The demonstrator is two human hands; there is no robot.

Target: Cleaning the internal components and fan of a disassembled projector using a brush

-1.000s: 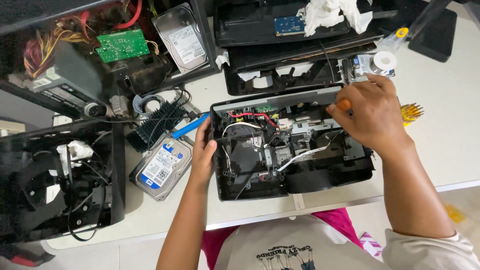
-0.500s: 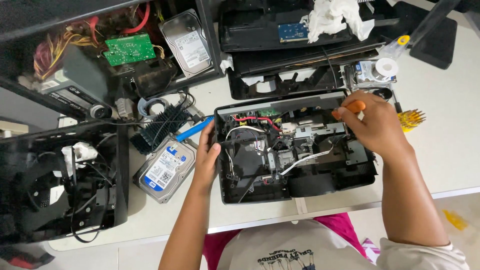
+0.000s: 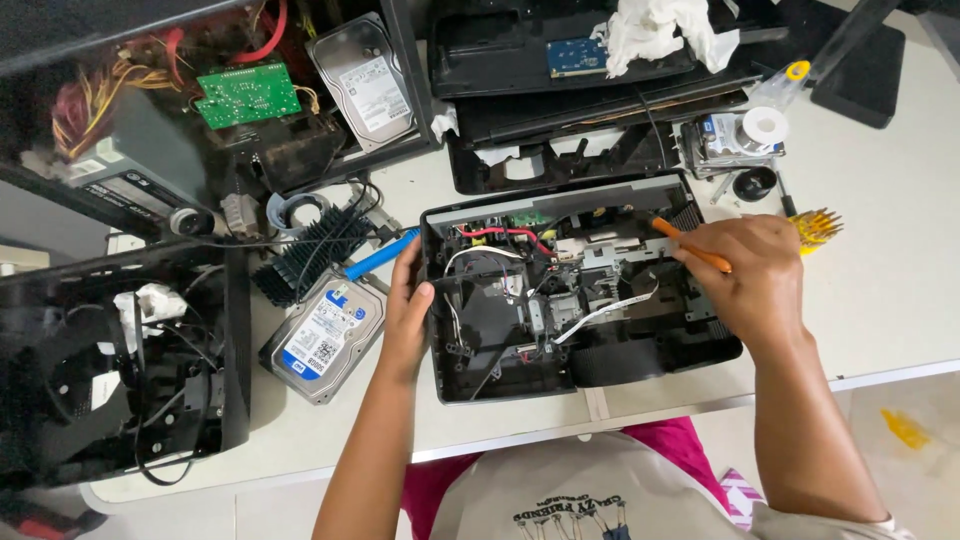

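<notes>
**Open device casing, steadied and probed**

Nearest, at the front edge of the white surface (image 3: 900,300): black opened casing (image 3: 575,300), lid off, packed with a red wire, white cables, a flat ribbon and grey metal parts. Left hand (image 3: 405,320) laid flat against the casing's left wall, fingers loose, grip open, nothing held. Right hand (image 3: 755,275) over the casing's right side, grip closed around an orange-handled tool (image 3: 690,245), tip pointing into the upper interior. Just left of the left hand: a hard drive (image 3: 325,335) lying flat, a blue-handled tool (image 3: 380,257) beside it. Farther left: a second black housing (image 3: 110,370) holding loose cables. At the far edge: a green circuit board (image 3: 247,95), another drive, white crumpled cloth (image 3: 660,30).
</notes>
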